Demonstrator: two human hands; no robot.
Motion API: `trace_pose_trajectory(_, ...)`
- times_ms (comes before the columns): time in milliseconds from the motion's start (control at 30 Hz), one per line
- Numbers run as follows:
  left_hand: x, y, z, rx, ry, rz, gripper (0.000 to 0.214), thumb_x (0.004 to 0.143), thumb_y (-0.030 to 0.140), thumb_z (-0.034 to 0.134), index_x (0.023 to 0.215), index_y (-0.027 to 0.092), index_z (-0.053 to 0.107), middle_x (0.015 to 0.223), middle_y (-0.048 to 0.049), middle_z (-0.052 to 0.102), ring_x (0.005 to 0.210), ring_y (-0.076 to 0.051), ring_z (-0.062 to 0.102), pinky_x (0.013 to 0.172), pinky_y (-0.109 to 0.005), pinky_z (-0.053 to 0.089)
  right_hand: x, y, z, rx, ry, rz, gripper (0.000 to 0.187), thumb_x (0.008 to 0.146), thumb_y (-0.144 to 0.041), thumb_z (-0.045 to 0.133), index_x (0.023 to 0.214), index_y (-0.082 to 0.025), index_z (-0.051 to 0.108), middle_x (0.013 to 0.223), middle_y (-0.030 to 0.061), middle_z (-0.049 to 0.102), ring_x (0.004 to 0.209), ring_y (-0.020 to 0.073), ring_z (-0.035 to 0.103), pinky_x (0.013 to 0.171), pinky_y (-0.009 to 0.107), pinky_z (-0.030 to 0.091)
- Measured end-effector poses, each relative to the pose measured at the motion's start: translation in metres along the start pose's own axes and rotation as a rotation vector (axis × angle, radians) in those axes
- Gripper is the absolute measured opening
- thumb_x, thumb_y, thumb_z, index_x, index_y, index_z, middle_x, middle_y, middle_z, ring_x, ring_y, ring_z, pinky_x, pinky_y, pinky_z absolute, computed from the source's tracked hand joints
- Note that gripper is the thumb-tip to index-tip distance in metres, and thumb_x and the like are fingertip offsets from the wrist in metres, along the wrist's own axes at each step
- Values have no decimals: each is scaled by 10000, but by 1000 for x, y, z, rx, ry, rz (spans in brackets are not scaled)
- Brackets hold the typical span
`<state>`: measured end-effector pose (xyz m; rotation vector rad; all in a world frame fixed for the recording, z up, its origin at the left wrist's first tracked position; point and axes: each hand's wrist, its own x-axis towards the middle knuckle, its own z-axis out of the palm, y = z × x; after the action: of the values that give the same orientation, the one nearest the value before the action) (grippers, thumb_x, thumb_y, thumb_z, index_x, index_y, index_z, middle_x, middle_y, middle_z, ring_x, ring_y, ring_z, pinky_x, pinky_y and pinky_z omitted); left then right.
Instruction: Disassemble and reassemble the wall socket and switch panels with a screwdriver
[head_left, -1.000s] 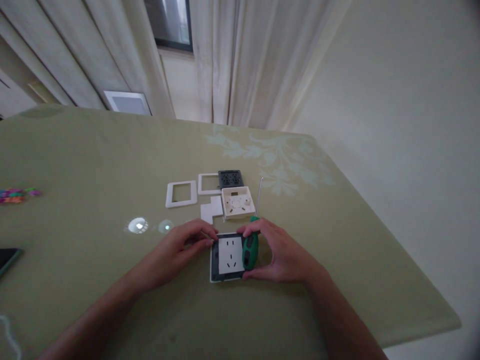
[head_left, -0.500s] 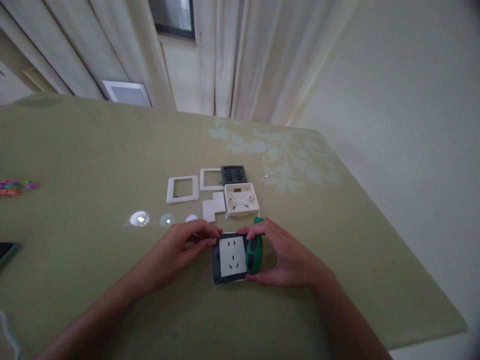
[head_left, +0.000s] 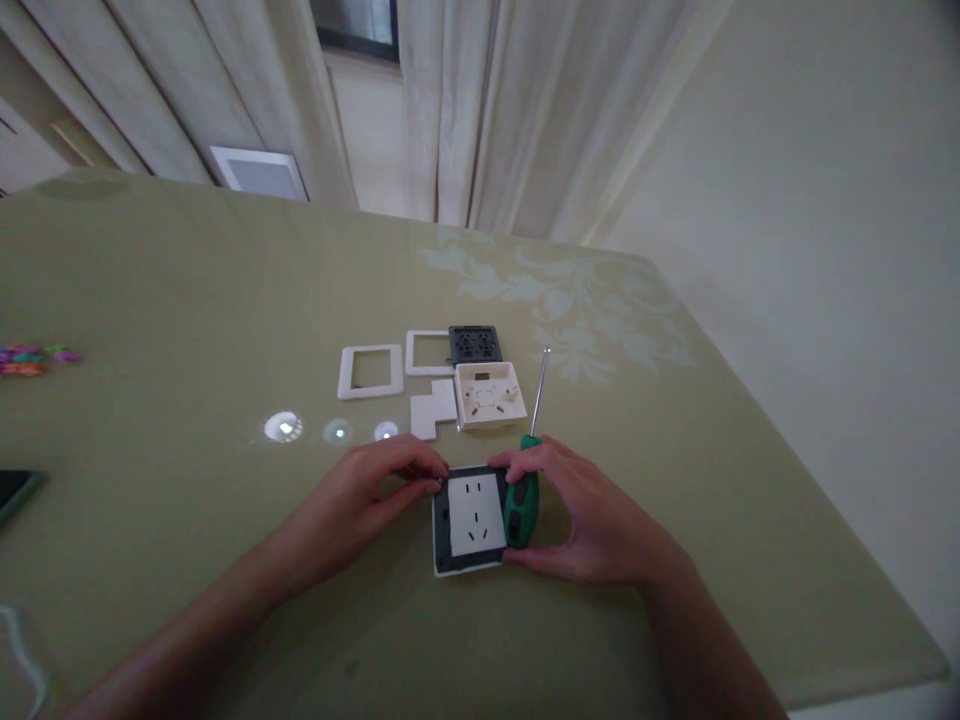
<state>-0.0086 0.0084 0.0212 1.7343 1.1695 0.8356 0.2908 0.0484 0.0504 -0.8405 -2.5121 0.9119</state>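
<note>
A wall socket (head_left: 478,515) with a white slotted face and dark surround lies in front of me, a white rim showing along its left and lower edges. My left hand (head_left: 390,490) is at its upper left corner, thumb and forefinger pinched together; whatever they hold is too small to make out. A screwdriver (head_left: 523,505) with a green and black handle is held in my right hand (head_left: 592,515), its shaft pointing away from me. Fingers and thumb of that hand also rest at the socket's right side.
Beyond my hands lie a white back box (head_left: 491,411), a dark socket module (head_left: 475,345), a white frame (head_left: 370,392), a second frame (head_left: 420,369) and white plates (head_left: 423,418). Colourful small items (head_left: 30,360) and a dark object (head_left: 15,490) are at the left.
The view has shifted slightly, so the items appear a little further right. More white rim now shows at the socket's left and lower edges. Both hands keep nearly the same pose.
</note>
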Motion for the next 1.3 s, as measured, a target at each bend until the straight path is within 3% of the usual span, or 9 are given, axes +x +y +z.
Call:
trace_pose_trajectory(300,-4,0,1,-43,-10,-55,199,1008,197,606,1090,252,778,1120,-34,809,991,-184,768,805,-265,644,0,-5,-3,-10,-11,-24,673,762,-331,958,1258,-289,506,1351,75,712,1190,265,687,1032,430,542)
trace_pose_trajectory(667,-4,4,1,44,10,50,191,1011,148,635,1084,259,771,1073,-1,807,976,-164,760,842,-263,613,0,-4,-3,-20,-26,-27,721,728,-370,988,1247,-297,494,1391,90,703,1227,302,691,1058,482,545)
trace_pose_trajectory(1300,-7,4,0,110,-12,129,212,1038,128,637,1124,267,773,1134,14,824,1016,-148,779,893,-243,612,-2,-6,-7,-26,-64,4,670,736,-297,970,1229,-306,516,1428,52,702,1240,262,687,1078,450,540)
